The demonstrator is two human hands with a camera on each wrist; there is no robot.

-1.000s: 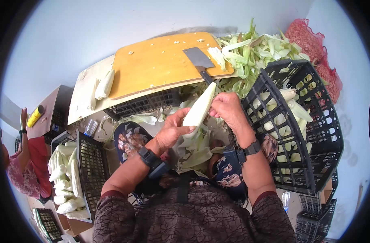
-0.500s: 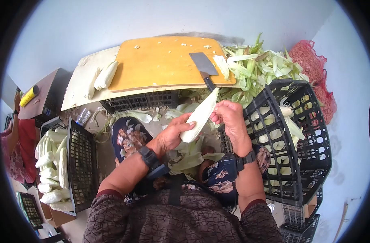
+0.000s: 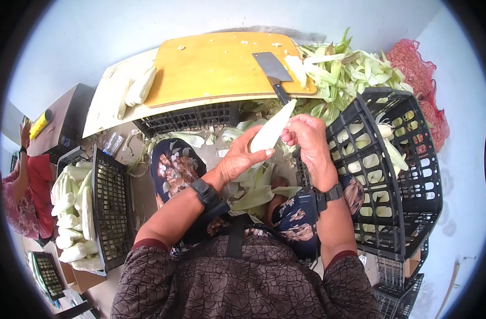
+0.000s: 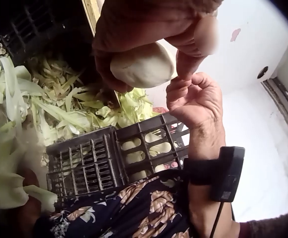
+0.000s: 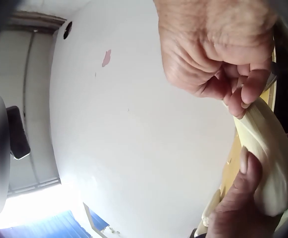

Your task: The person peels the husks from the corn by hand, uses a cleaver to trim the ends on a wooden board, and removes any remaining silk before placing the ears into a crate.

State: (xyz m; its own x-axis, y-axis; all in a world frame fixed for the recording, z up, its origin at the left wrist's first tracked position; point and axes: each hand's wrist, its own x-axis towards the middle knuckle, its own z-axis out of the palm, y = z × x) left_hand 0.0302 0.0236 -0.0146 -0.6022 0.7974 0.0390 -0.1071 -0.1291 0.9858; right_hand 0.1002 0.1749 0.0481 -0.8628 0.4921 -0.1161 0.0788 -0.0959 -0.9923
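Observation:
An ear of corn (image 3: 275, 126) in pale inner husk leans up and to the right in front of my body. My left hand (image 3: 239, 158) grips its lower end, with the thumb laid along the near side in the right wrist view. The fingers of my right hand (image 3: 309, 139) are curled, and the fingertips pinch the husk's edge near the upper part of the ear (image 5: 265, 144). A rounded, pale end of the ear (image 4: 144, 67) shows beneath the left hand in the left wrist view. Loose green husks (image 3: 249, 195) lie on the floor between my legs.
A cleaver (image 3: 273, 68) lies on the yellow cutting board (image 3: 211, 69), with husked-over ears (image 3: 141, 87) beside it. Black crates stand left (image 3: 97, 212) and right (image 3: 396, 244), both holding corn. Beyond are a husk pile (image 3: 341, 74) and a red mesh sack (image 3: 413, 61). Another person (image 3: 27, 194) is far left.
The left hand now covers more of the ear's lower end, and the ear is tipped further right. The right hand stays at the husk's edge. The head view has shifted slightly.

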